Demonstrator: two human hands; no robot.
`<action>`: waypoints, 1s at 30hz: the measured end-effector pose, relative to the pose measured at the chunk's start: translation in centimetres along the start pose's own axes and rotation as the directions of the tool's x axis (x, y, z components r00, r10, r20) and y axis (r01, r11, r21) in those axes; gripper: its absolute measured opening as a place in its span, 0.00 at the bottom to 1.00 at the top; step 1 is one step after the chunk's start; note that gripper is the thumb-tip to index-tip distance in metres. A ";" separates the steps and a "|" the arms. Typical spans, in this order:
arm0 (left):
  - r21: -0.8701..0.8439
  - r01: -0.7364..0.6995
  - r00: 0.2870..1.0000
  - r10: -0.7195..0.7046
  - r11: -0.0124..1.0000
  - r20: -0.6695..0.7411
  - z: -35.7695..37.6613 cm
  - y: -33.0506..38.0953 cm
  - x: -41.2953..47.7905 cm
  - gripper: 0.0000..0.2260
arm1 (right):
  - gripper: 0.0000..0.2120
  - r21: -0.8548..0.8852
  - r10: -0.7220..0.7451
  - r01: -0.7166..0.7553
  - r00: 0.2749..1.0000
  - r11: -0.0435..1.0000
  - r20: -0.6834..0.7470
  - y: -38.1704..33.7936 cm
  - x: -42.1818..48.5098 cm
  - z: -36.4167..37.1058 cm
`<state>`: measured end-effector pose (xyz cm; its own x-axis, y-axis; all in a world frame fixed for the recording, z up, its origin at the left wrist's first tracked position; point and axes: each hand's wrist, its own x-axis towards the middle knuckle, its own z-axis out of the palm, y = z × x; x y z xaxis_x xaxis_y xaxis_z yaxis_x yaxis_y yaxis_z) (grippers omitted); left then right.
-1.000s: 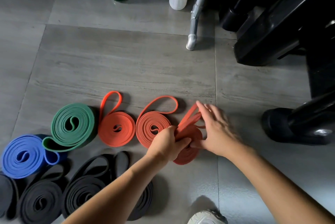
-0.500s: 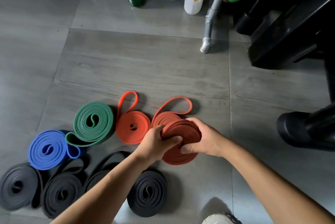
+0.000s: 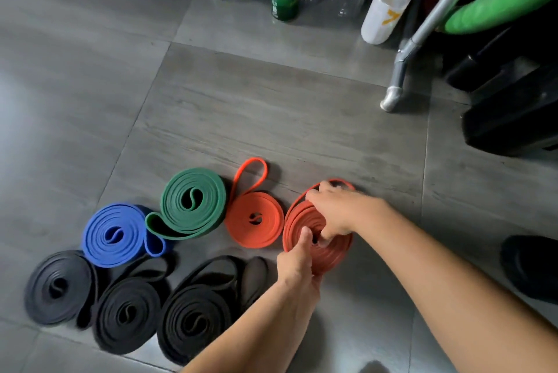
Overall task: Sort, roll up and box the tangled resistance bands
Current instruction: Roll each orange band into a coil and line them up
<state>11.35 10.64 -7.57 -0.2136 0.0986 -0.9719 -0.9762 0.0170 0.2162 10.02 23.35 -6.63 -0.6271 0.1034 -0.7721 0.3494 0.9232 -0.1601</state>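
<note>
We hold the red coil point(image 3: 335, 255) in both hands: left hand point(image 3: 297, 261) pinching its near edge, right hand point(image 3: 341, 212) curled over the top, just right of the orange coil point(image 3: 244, 227).

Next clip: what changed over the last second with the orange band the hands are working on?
The loose end was wound in; the left hand and right hand then lowered the finished orange roll flat, apparently onto the neighbouring one, whose loop shows past the right hand. Both still hold it. The green roll, blue roll and black rolls stayed put.
</note>
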 end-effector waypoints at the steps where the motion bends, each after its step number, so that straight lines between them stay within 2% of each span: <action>1: -0.001 0.008 1.000 -0.008 1.000 -0.024 0.2 0.0 0.3 0.17 | 0.39 -0.032 0.006 -0.006 1.000 0.999 -0.025 -0.2 0.1 0.2; 3: 0.043 0.026 0.998 -0.023 0.999 -0.063 0.3 0.0 0.8 0.19 | 0.40 -0.047 0.005 -0.009 0.996 0.999 -0.088 -0.3 0.1 0.5; 5: 0.188 0.058 0.994 -0.039 0.980 -0.104 0.0 -0.1 1.2 0.23 | 0.42 -0.029 -0.001 -0.003 0.988 1.000 -0.155 -0.3 0.0 0.7; 7: 0.292 0.085 0.984 -0.035 0.953 -0.173 -0.6 -0.1 1.4 0.25 | 0.47 -0.018 -0.005 0.001 0.981 1.000 -0.193 -0.1 0.0 0.8; 8: 0.290 0.090 0.979 -0.031 0.953 -0.202 -1.0 -0.1 1.5 0.25 | 0.52 -0.012 -0.004 0.002 0.981 1.000 -0.193 0.0 0.2 0.8; 10: 0.216 0.071 0.981 -0.029 0.974 -0.191 -1.7 -0.1 1.2 0.20 | 0.61 -0.022 -0.001 -0.003 0.985 1.000 -0.170 0.1 0.5 0.6; 12: 0.151 0.074 0.992 -0.058 0.986 -0.109 -1.8 -0.2 0.8 0.11 | 0.64 -0.111 -0.015 -0.001 0.990 0.994 -0.143 -0.1 1.1 0.1; 15: 0.112 0.091 0.995 -0.086 0.990 -0.041 -1.1 -0.1 0.5 0.10 | 0.61 -0.233 -0.027 0.002 0.994 0.972 -0.104 -0.4 2.0 -0.7; 19: 0.048 0.116 0.992 -0.113 0.992 -0.064 -0.4 0.4 0.3 0.13 | 0.54 -0.348 -0.051 -0.015 0.983 0.937 -0.179 -0.2 2.0 -1.3; 22: 0.050 0.102 0.992 -0.098 0.994 -0.083 -0.3 0.4 0.5 0.11 | 0.53 -0.383 -0.101 0.028 0.980 0.924 -0.173 0.5 1.9 -1.0; 25: 0.058 0.081 0.991 -0.074 0.995 -0.108 -0.3 0.1 0.8 0.10 | 0.51 -0.248 -0.101 0.052 0.977 0.967 -0.187 1.4 1.7 -0.5; 27: 0.058 0.058 0.991 -0.050 0.997 -0.123 -0.4 -0.1 0.9 0.11 | 0.51 -0.005 -0.002 0.001 0.988 1.000 -0.158 1.8 1.5 0.3; 30: 0.071 0.007 0.993 0.001 0.997 -0.116 -0.6 0.3 1.2 0.08 | 0.45 0.330 0.141 -0.112 0.988 0.937 -0.064 2.6 1.1 1.4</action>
<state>10.78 10.13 -8.69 -0.2180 -0.0178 -0.9758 -0.9725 0.0879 0.2156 11.22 25.30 -8.77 -0.6148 0.2557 -0.7461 0.6277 0.7313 -0.2667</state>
